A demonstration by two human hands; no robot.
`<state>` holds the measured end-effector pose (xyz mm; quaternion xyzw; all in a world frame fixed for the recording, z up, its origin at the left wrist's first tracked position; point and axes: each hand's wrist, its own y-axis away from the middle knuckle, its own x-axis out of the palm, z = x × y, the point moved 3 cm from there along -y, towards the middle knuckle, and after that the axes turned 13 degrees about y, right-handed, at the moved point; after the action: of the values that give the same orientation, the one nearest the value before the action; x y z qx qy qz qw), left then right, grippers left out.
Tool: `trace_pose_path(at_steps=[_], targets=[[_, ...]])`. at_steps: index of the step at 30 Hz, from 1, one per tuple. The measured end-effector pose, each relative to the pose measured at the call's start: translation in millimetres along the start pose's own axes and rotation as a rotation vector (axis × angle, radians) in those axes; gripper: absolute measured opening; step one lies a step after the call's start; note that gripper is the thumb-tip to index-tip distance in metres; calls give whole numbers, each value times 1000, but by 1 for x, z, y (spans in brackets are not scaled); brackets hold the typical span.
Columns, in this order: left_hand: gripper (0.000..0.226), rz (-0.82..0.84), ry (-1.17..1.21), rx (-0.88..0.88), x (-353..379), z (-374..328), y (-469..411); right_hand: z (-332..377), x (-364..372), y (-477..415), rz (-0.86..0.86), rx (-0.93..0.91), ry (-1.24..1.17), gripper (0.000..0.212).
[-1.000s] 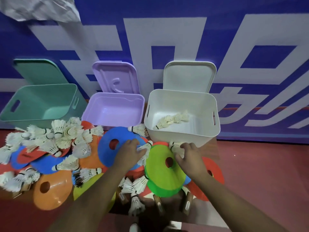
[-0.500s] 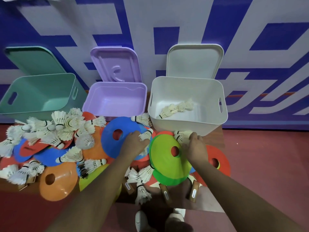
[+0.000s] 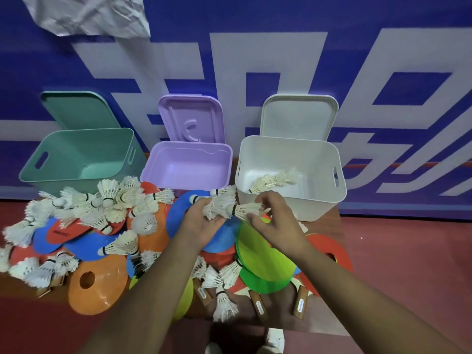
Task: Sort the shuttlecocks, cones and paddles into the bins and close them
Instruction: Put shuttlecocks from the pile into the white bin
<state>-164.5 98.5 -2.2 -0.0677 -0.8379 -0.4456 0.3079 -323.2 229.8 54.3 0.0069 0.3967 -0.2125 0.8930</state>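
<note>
Gripping a bunch (image 3: 217, 206) of shuttlecocks in the left hand (image 3: 204, 226), with fingers curled under the feathers, above the blue cone (image 3: 182, 221). Pinching a single shuttlecock (image 3: 245, 211) by its feathers in the right hand (image 3: 274, 221), cork end against the bunch, just in front of the white bin (image 3: 306, 208). Inside that bin, a few shuttlecocks (image 3: 277, 178). To its left, purple bin (image 3: 189, 149) and teal bin (image 3: 84, 135), all open, with lids (image 3: 191, 118) upright behind. On the worktop (image 3: 283, 325), a heap (image 3: 102, 205) of shuttlecocks over more cones at left, a green cone (image 3: 263, 256) under the right wrist, and paddle handles (image 3: 258, 305) near the front.
</note>
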Motion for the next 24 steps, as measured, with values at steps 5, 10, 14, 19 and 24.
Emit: trace_pose_path(at_steps=[5,10,14,19,24], targets=[[54,201,18,-30,16,11,17,9,7,-5,-47,38,-33,39],[56,310,-209,89,27,11,28,-2,-7,-8,-81,170,-172,41],[23,406,-310,146,55,14,27,-17,-33,-20,-97,251,-333,19],[29,341,-691,334,104,9,6,-44,-70,-48,-161,350,-266,22],[33,402,-1144,518,152,10,-26,-91,-79,-77,-58,452,-104,39]])
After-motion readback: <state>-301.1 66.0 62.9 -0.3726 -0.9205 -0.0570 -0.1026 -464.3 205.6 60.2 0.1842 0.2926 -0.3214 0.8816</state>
